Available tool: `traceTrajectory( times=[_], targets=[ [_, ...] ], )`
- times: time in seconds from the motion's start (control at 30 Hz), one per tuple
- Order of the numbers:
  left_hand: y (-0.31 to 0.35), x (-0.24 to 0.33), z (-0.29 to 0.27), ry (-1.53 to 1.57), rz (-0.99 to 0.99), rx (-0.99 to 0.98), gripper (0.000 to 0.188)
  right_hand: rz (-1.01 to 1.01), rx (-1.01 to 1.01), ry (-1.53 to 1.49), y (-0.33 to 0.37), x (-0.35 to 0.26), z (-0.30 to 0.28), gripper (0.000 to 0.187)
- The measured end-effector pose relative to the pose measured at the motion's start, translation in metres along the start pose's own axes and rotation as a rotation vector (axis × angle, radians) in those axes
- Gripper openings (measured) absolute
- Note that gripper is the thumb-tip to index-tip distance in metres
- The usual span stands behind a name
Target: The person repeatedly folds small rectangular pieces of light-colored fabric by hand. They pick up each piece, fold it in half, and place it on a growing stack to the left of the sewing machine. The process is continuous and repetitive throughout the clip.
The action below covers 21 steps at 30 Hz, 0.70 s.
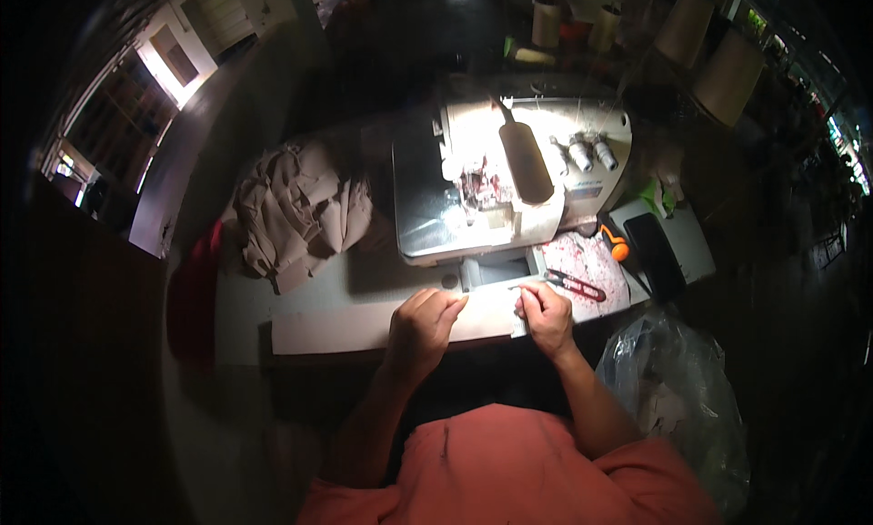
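A long beige fabric strip (pixel 336 329) lies along the front edge of the sewing table. My left hand (pixel 421 329) is closed in a pinch on its upper edge, right of the middle. Near the strip's right end my right hand (pixel 548 320) pinches it too, with a small pale piece hanging below the fingers; I cannot make out what that is. Just beyond both hands stands an overlock sewing machine (pixel 423 220), its lamp shining on the needle area. Red-handled thread snips (pixel 577 287) lie right of my right hand, on a speckled cloth (pixel 587 257).
A heap of beige fabric pieces (pixel 296 206) sits on the table's left, by a red cloth (pixel 195 297). Orange-handled scissors (pixel 618 245) and a dark phone-like slab (pixel 653 252) lie at the right. A clear plastic bag (pixel 673 370) hangs below. Thread cones (pixel 727 75) stand behind.
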<state>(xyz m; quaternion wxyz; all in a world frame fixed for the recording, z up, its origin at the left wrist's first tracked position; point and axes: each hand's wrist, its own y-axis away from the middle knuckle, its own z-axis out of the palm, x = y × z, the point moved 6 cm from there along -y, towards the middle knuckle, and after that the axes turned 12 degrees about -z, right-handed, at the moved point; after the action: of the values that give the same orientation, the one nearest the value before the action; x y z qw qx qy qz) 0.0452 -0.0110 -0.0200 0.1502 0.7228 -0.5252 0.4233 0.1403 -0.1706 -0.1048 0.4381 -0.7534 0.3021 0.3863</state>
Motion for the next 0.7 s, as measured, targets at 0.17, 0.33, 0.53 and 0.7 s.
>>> traceTrajectory(
  times=[0.17,0.33,0.53,0.7],
  targets=[
    [0.01,0.009,0.046,-0.29,0.115,0.012,0.018,0.011,0.022,-0.048,0.001,-0.003,0.0,0.011],
    [0.009,-0.012,0.074,-0.451,0.153,0.004,0.018,0.123,0.052,-0.228,0.007,0.013,0.001,0.012],
    [0.012,-0.004,0.064,-0.392,0.136,0.084,0.013,0.372,0.092,-0.577,-0.001,0.016,-0.009,0.015],
    [0.008,-0.014,0.067,-0.29,0.112,0.011,0.011,0.34,0.044,-0.578,0.001,-0.006,-0.013,0.015]
  ],
)
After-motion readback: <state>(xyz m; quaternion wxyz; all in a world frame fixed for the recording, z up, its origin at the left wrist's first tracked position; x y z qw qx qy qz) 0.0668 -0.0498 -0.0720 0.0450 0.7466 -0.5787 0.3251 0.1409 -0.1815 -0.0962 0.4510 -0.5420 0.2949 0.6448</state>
